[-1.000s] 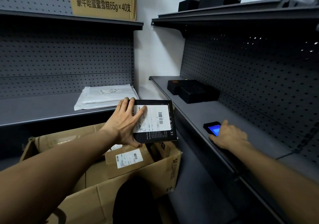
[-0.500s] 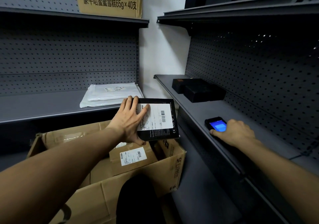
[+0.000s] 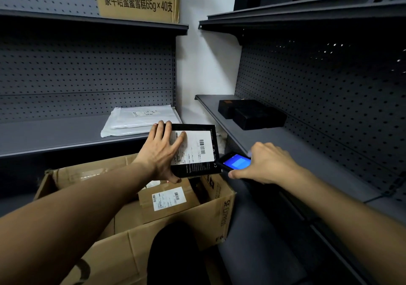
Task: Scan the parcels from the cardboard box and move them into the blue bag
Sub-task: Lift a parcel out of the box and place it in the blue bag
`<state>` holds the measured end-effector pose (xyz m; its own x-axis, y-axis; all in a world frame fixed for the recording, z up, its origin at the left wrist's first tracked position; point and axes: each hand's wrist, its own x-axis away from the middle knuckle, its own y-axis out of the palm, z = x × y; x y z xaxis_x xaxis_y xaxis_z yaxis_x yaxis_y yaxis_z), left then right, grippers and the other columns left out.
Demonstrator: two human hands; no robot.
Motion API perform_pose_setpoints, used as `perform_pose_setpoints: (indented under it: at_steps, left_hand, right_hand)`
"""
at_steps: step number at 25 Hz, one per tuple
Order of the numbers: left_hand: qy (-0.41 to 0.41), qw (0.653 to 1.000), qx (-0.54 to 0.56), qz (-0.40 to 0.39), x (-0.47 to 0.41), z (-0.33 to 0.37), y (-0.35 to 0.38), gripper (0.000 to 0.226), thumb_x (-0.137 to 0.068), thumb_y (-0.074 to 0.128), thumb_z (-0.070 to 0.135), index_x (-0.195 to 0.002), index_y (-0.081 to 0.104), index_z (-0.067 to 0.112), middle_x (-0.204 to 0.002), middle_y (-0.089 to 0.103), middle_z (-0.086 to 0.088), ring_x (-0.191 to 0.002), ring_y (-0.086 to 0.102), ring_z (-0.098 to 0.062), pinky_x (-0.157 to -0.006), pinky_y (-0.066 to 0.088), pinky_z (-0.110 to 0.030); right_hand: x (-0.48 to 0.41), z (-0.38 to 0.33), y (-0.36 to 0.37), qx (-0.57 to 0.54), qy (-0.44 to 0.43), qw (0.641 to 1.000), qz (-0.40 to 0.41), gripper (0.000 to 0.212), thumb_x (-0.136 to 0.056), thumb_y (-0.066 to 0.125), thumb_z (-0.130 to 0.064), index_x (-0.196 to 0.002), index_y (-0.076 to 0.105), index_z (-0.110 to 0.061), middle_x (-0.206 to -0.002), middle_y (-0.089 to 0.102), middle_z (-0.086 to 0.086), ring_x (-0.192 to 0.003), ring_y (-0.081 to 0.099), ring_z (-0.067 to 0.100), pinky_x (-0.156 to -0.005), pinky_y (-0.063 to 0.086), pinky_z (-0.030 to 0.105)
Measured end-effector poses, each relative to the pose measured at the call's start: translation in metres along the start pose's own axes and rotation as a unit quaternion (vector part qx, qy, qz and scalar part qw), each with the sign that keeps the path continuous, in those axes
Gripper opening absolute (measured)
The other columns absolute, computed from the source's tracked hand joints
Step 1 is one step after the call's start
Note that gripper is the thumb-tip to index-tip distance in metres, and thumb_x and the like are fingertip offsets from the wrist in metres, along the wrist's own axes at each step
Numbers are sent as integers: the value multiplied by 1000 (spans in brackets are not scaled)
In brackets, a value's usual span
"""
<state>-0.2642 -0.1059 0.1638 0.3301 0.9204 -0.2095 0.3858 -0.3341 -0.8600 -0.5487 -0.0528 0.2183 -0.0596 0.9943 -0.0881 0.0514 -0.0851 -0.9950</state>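
center frame, the left hand (image 3: 161,153) is gripping a black parcel (image 3: 197,150) at its left edge, label up, above the open cardboard box (image 3: 123,256). the right hand (image 3: 267,164) is clutching the scanner (image 3: 236,163), its tip just beside the parcel's lower right corner. the scanner is now hanging clear of the right shelf (image 3: 307,153), where it lay half a second ago.
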Motion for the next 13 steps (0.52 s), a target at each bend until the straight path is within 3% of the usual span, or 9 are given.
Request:
perform_pose_setpoints:
  at_steps: [7,13]
  left_hand:
    - [1,1000,4,6,4,-3,-2,150,-47,44,103,-156,-13,17,-158,-7,-35,-147,-1,-54,-121,2,-57]
    - [12,1000,11,21,5,-3,-4,149,-47,43,103,-156,-10,16,-158,-6,-36,-147,0,-54,-121,3,-57]
  right_hand:
    - [-5,10,2,-15,43,999,-2,74,-57,65,-89,-69,56,-17,-67,54,-3,-61,47,15,-50,27,28]
    - [-19,51,17,0,144,990,-8,67,-68,64,-83,-79,48,-19,-85,61,2,-83,58,25,-62,40,31]
